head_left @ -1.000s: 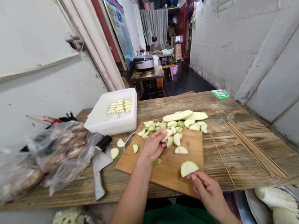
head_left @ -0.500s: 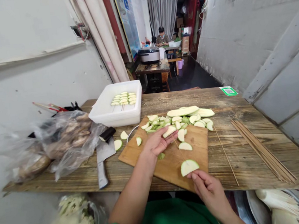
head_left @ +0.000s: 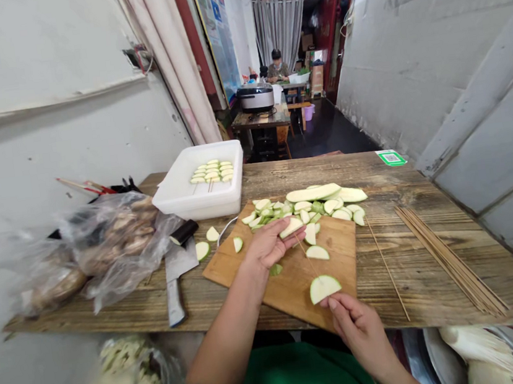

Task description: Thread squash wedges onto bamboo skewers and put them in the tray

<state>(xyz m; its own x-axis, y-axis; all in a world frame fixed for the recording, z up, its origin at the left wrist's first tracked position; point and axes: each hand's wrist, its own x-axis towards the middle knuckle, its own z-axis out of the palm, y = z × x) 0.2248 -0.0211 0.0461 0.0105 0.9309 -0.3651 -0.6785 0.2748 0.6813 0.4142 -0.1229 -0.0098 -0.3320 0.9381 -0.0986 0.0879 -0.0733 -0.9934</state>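
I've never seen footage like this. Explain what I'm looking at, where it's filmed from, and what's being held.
No machine here: these are a person's two bare hands, seen by a head-worn camera looking forward and down. The left hand holds a green-edged slice. The right hand pinches a thin skewer that runs through a second slice. On the wooden table lie a cutting board, a heap of cut pieces, a cleaver, a white tub and a bundle of sticks.

Single view from head height, facing forward and tilted down, close above the wooden table (head_left: pixel 366 172), left hand (head_left: pixel 270 246) and right hand (head_left: pixel 353 317) at near range, low in frame, wide field between left wall (head_left: pixel 36 69) and right wall (head_left: pixel 429 40), reaching back to distant grey curtain (head_left: pixel 279 24)
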